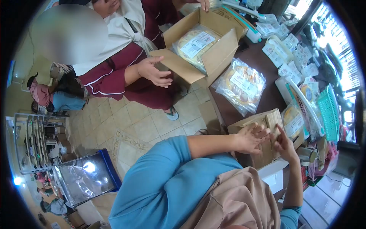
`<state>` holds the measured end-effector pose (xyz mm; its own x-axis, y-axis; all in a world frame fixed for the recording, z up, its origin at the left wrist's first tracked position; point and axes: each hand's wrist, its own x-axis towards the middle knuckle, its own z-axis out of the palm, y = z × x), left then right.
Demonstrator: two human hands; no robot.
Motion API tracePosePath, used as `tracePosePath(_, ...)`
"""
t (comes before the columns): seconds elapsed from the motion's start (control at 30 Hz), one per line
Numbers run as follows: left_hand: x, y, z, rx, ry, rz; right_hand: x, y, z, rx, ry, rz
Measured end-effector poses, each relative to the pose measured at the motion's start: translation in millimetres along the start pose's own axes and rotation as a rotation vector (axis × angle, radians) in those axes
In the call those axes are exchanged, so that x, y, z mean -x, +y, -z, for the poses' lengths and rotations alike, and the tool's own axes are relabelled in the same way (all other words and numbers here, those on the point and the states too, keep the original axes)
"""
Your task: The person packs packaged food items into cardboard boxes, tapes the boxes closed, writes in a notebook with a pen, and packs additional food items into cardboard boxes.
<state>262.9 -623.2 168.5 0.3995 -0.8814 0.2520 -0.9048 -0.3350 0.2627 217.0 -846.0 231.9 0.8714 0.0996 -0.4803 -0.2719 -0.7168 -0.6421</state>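
Had the left hand [251,139] over the small cardboard box [249,121], its fingers loosely spread and slightly curled, gripping nothing. Had the right hand [285,147] at the box's 3 o'clock side, fingers apart; could not tell whether either set of fingertips touched the cardboard. Found part of the box top blocked from view by both hands.

Taking clock directions from that box, saw one white sheet [273,179] just beside it at 5 o'clock and one metal cup [307,155] at 4.

Counted three flat round packs in clear plastic, each with a white label too small to read: one [292,119] at 2, one [244,84] on the brown table [272,82] between 11 and 12, and one [196,44] inside the open carton [221,57] at 11. Noted dark, illegible writing on the carton.

Spotted one teal basket [328,114] at 2 and several labelled sachets [280,53] around 12.

Made out a co-worker's open hand [154,72] at 10, well apart, and, farther off, one metal rack [36,143] at 9.
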Motion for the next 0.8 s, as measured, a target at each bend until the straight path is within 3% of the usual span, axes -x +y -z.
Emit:
tracePosePath(0.03, -7, -4, 4, -0.008, 0.018, -0.003, 2, -4, -3, 0.015, 0.011, 0.007)
tracePosePath(0.1, -20, -11, 14, 0.15, -0.206, -0.033, 10, -16, -16, 0.24, 0.182, 0.208)
tracePosePath(0.23, -38, -24, 4, 0.127, -0.239, -0.169, 17, -12, -30, 0.239, 0.325, 0.064)
tracePosePath(0.3, -34, -22, -6, 0.117, -0.166, -0.156, 26, -2, -23, 0.261, 0.334, 0.102)
tracePosePath(0.37, -30, -16, -11, 0.118, -0.094, -0.137, 29, 39, -15, -0.035, 0.623, 0.03)
tracePosePath(0.4, -29, -15, -12, 0.13, -0.103, -0.12, 35, 35, -12, -0.025, 0.623, 0.033)
tracePosePath(0.47, -25, -8, -7, 0.111, -0.146, -0.067, 48, 16, -2, -0.425, 0.812, 0.226)
tracePosePath(0.57, -26, 5, -3, 0.093, -0.257, 0.038, 52, -5, 5, -0.648, 0.816, 0.145)
tracePosePath(0.63, -27, 5, -2, 0.071, -0.244, 0.026, 38, -65, 6, -0.499, 0.892, 0.256)
tracePosePath(0.7, -27, 5, -4, 0.052, -0.239, 0.01, 23, -101, 12, -0.18, 0.663, 0.164)
tracePosePath(0.8, -26, 5, -8, 0.046, -0.178, -0.004, -35, -153, -6, 0.048, 0.506, 0.341)
